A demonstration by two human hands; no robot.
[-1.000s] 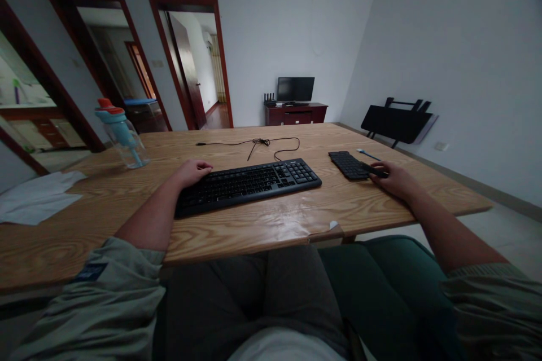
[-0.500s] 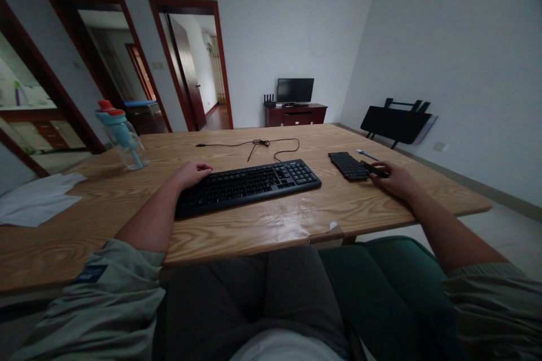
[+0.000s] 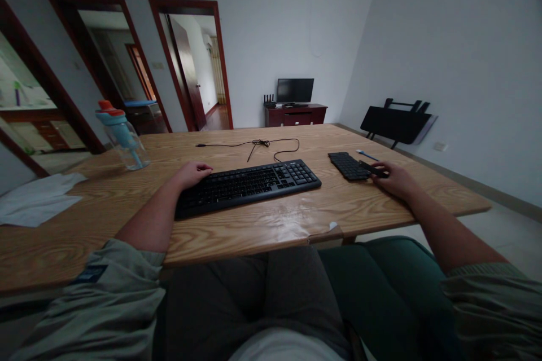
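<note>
Person sits at the light wood-grain tabletop [image 3: 262, 225], arms spread wide. Left hand [image 3: 192, 172] rests knuckles-up at the left end of the long black full-size keyboard [image 3: 248, 185]; fingers [image 3: 204, 167] curled together and touching the kbd's top-left corner, prob. to steady or square it, no real clamp visible. Right hand [image 3: 392, 179] lies flat-ish off to the side, its fingers [image 3: 380, 170] closed round a small dark slim object [image 3: 372, 169], maybe a dongle or remote, can't tell which; it sits touching the near-right corner of the small black compact keyboard [image 3: 349, 165]. Just beyond those fingers lies a thin blue-tipped pen-like item [image 3: 367, 154], apart from the hand. Btw the two hands: only the big kbd and bare wood. Its thin black cable [image 3: 258, 144] loops loose behind it, away from both hands, so not in the way. Far left of the left fingers: clear water bottle w/ teal lid and red cap [image 3: 122, 135], upright, well apart; white crumpled paper sheet [image 3: 36, 200] nearer the edge. Peeling tape patch [image 3: 326, 228] at the near table edge, below both hands.
</note>
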